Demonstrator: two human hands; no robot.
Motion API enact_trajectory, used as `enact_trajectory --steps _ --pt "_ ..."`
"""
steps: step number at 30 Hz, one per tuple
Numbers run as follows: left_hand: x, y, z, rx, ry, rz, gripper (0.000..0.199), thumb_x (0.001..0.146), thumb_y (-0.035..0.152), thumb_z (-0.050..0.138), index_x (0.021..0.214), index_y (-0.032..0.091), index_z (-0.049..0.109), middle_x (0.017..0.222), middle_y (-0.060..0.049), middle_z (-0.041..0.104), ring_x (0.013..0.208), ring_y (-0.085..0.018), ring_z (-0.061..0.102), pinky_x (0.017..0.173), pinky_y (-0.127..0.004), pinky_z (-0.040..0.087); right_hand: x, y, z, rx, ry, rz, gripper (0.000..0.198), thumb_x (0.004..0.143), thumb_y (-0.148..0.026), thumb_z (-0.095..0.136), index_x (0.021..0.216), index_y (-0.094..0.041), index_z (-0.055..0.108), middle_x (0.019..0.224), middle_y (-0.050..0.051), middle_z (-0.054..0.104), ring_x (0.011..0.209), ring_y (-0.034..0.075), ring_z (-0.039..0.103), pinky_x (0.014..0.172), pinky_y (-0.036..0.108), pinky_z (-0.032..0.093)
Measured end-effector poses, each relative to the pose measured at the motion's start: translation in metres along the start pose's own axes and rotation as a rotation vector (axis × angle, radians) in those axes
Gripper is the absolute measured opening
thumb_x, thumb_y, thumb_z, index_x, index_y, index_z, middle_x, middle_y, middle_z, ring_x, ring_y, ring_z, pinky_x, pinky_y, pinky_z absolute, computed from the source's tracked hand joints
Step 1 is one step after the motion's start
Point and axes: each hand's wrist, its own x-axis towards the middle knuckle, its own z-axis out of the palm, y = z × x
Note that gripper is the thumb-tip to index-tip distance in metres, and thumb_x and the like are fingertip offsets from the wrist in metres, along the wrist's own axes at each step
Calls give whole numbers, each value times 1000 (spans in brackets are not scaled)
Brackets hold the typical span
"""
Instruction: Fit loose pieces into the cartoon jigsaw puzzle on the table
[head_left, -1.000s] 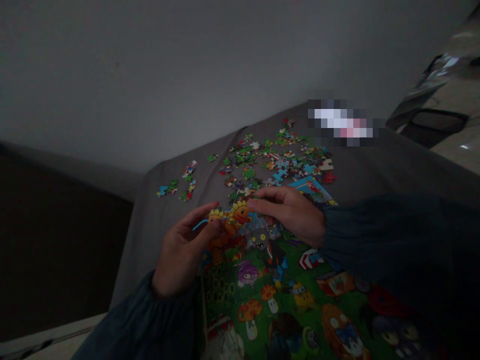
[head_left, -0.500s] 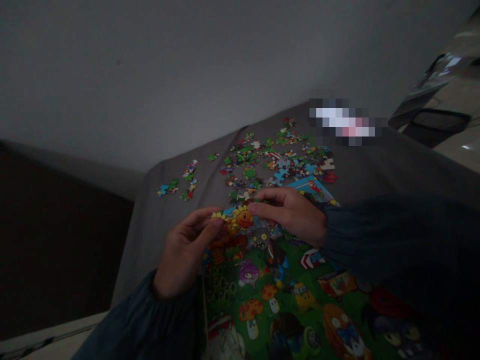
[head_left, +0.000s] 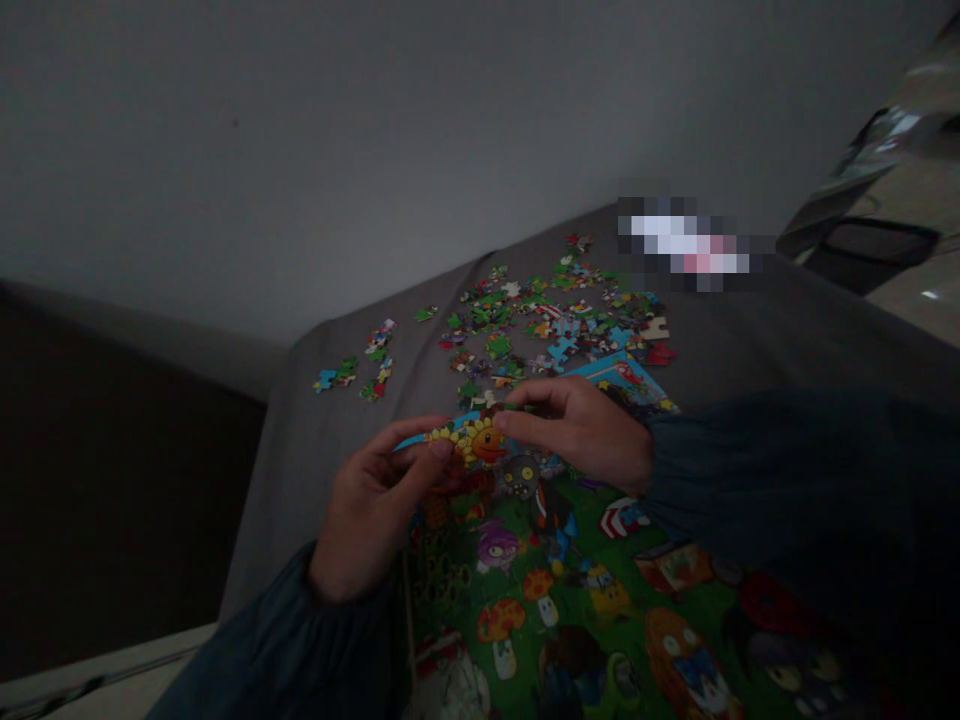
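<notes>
Over a colourful printed cartoon picture (head_left: pixel 517 590), my two hands work close together. My left hand (head_left: pixel 382 500) pinches a puzzle piece with yellow petals (head_left: pixel 444 436) between thumb and fingers. Between the thumb and fingertips of my right hand (head_left: pixel 577 425) is a puzzle piece showing an orange sunflower face (head_left: pixel 486 442). The two pieces meet or overlap edge to edge; whether they are interlocked I cannot tell. The picture's blue upper border (head_left: pixel 615 368) shows past my right hand, while fingers cover part of its top edge.
Loose puzzle pieces (head_left: pixel 555 310) lie scattered beyond my hands on a grey cloth-covered table (head_left: pixel 727 340). A smaller cluster of pieces (head_left: pixel 375 370) is at the left. A pale wall (head_left: pixel 337 150) rises behind. A blurred-out white and pink item (head_left: pixel 682 240) lies at the back right.
My left hand has moved slightly right, bringing its puzzle piece against the one in my right hand. More of a blue edge shows beside the left fingers. The right hand has barely moved.
</notes>
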Motion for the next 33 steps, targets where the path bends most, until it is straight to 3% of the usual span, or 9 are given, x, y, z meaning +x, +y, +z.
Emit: enact_trajectory --steps 16,25,29,33 --pt "-3 9 7 65 49 -10 44 69 34 77 107 19 61 69 -1 74 60 -15 69 56 -20 56 -2 0 0 -31 -13 -18 21 81 -35 61 81 -15 67 71 1 61 63 11 51 60 26 41" --pt "-6 9 8 11 14 75 38 67 28 78 101 20 65 72 0 74 62 -14 69 57 -19 55 -8 -14 0 -160 -19 -67 22 82 -36 59 81 -15 67 73 2 62 63 12 52 57 26 40" --pt "-26 6 5 16 -37 77 35 69 29 77 101 20 65 76 -2 75 66 -16 69 61 -22 56 -21 -31 7 -266 -73 -82 20 81 -35 60 78 -17 67 70 1 61 61 13 52 55 26 39" --pt "-64 2 -4 29 -38 71 30 70 27 75 98 21 64 84 -3 75 75 -17 70 68 -24 57 -46 -41 18 -312 -165 -59 19 83 -35 58 76 -19 65 68 1 60 60 13 53 53 26 39"
